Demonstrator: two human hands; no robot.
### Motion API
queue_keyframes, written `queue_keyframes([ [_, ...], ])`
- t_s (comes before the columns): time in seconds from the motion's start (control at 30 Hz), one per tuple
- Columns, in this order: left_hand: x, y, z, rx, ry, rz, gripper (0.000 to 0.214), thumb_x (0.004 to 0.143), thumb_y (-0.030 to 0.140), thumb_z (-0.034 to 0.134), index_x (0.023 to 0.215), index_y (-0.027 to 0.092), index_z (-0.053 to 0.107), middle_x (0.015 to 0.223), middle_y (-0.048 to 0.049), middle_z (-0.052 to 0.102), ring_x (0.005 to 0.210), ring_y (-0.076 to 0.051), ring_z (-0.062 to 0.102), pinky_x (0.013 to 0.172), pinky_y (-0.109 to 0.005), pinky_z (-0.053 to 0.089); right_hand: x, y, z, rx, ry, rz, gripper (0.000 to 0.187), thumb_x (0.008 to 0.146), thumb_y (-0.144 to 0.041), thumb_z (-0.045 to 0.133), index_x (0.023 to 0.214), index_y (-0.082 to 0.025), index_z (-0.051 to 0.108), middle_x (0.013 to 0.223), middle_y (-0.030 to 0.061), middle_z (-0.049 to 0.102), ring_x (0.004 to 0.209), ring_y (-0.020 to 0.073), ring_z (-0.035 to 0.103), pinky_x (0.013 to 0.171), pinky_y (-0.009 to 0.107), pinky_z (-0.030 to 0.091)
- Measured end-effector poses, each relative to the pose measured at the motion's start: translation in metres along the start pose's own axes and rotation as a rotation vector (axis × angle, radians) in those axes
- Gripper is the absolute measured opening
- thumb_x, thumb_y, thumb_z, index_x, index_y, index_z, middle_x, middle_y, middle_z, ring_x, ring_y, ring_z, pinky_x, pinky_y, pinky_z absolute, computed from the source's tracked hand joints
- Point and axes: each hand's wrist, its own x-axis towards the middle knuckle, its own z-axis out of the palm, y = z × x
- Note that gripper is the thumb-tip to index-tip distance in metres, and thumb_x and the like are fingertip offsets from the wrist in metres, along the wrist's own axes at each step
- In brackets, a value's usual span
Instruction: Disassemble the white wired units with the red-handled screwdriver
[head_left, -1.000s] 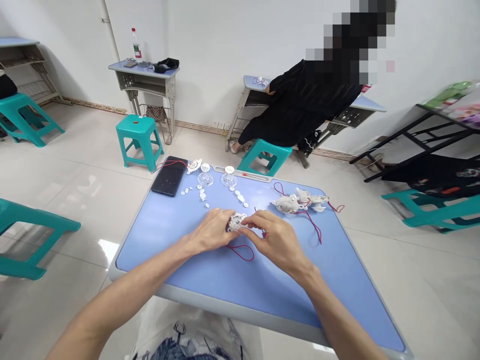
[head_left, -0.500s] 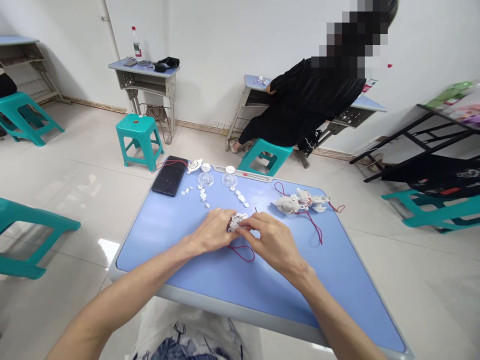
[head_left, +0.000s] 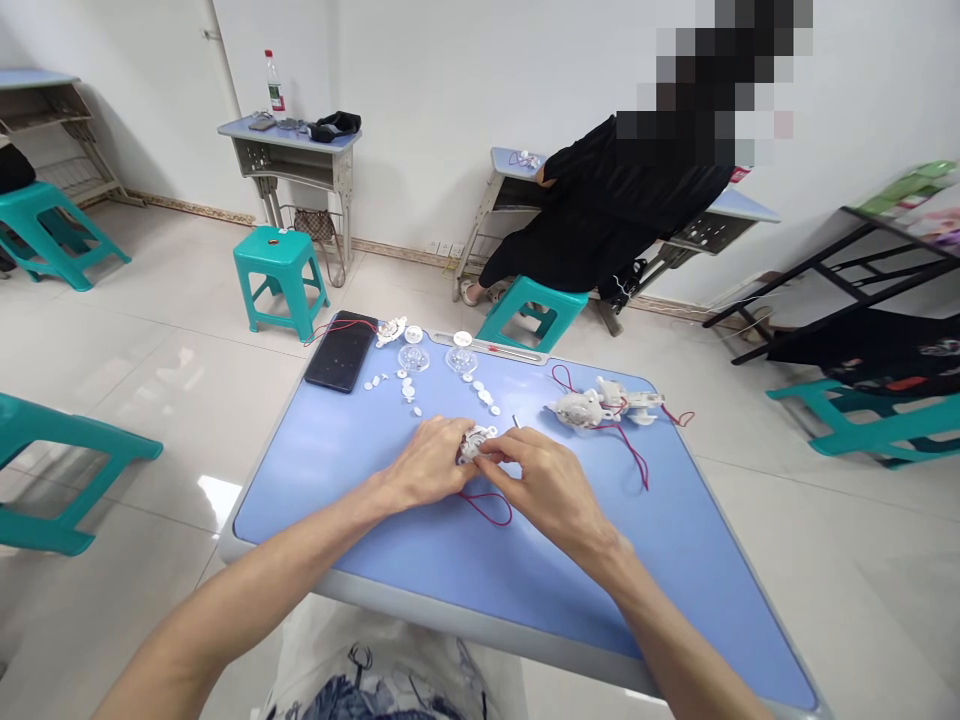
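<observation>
My left hand point(head_left: 427, 465) and my right hand point(head_left: 544, 487) meet just below the middle of the frame, both closed around a small white plastic part point(head_left: 474, 444). It's pinched from either side, with my fingers and thumbs pressed onto it, so much of it is hidden and I can't make out its exact shape. A thin red cord point(head_left: 486, 510) runs out from beneath it and lies in a loop on the blue tabletop point(head_left: 360, 520), just below my hands. Just past my right hand, a small grey pin point(head_left: 516, 421) shows; I can't tell whether it's attached to anything.

To the right, two white plastic housings point(head_left: 579, 408) point(head_left: 637, 404) lie close together, trailing more red cord point(head_left: 631, 450). Along the far edge of the table are two clear plastic domes point(head_left: 413, 358) point(head_left: 461, 360), scattered small white discs point(head_left: 405, 390), and a long metal-edged strip point(head_left: 487, 347). At the far left corner sits a black phone point(head_left: 340, 351), with a red wire point(head_left: 334, 326) beside it — well apart from my hands.

In the upper right of the frame, a person in black point(head_left: 615, 200) sits on a teal stool point(head_left: 532, 305) at a desk point(head_left: 514, 170), hands out of my sight.
</observation>
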Motion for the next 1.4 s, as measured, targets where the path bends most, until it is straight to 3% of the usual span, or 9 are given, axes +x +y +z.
queue_keyframes([
  [0.43, 0.0, 0.0, 0.001, -0.052, -0.001, -0.065, 0.032, 0.08, 0.029, 0.064, 0.109, 0.017, 0.062, 0.097, -0.0057, 0.07, 0.091, -0.024, 0.061, 0.082, -0.033, 0.046, 0.004, 0.001, -0.013, 0.152, 0.049, -0.011, 0.013, 0.087, -0.027, 0.058, 0.087, -0.021, 0.07, 0.08, 0.004, 0.069, 0.074, 0.0193, 0.066, 0.064, 0.031, 0.051],
  [0.63, 0.0, 0.001, 0.002, -0.058, -0.011, -0.099, 0.04, 0.077, 0.028, 0.066, 0.115, 0.017, 0.062, 0.099, -0.0065, 0.069, 0.092, -0.024, 0.062, 0.083, -0.034, 0.048, 0.032, 0.014, -0.019, 0.228, 0.085, -0.018, 0.013, 0.086, -0.03, 0.061, 0.087, -0.022, 0.071, 0.081, 0.003, 0.07, 0.074, 0.0181, 0.066, 0.07, 0.032, 0.051],
  [0.97, 0.001, 0.007, -0.003, -0.031, -0.047, -0.148, 0.048, 0.077, 0.03, 0.07, 0.121, 0.012, 0.059, 0.11, -0.0111, 0.068, 0.101, -0.027, 0.062, 0.091, -0.038, 0.048, 0.099, 0.043, 0.015, -0.14, 0.045, -0.177, 0.018, 0.09, -0.031, 0.056, 0.088, -0.021, 0.072, 0.073, 0.0047, 0.068, 0.077, 0.0217, 0.062, 0.078, 0.036, 0.044],
  [1.1, 0.001, 0.006, -0.002, -0.027, -0.035, -0.133, 0.048, 0.077, 0.029, 0.072, 0.12, 0.014, 0.059, 0.11, -0.0097, 0.069, 0.1, -0.027, 0.063, 0.091, -0.037, 0.048, 0.108, 0.046, 0.025, -0.263, -0.037, -0.174, 0.018, 0.091, -0.028, 0.056, 0.089, -0.02, 0.073, 0.078, 0.0073, 0.07, 0.082, 0.0238, 0.061, 0.083, 0.038, 0.042],
  [1.4, 0.001, 0.005, -0.001, -0.049, -0.02, -0.127, 0.049, 0.076, 0.03, 0.073, 0.12, 0.015, 0.059, 0.113, -0.01, 0.068, 0.104, -0.028, 0.063, 0.093, -0.039, 0.048, 0.115, 0.047, 0.035, -0.281, -0.056, -0.137, 0.017, 0.09, -0.025, 0.057, 0.09, -0.019, 0.073, 0.084, 0.0088, 0.072, 0.088, 0.0257, 0.06, 0.082, 0.038, 0.04],
])
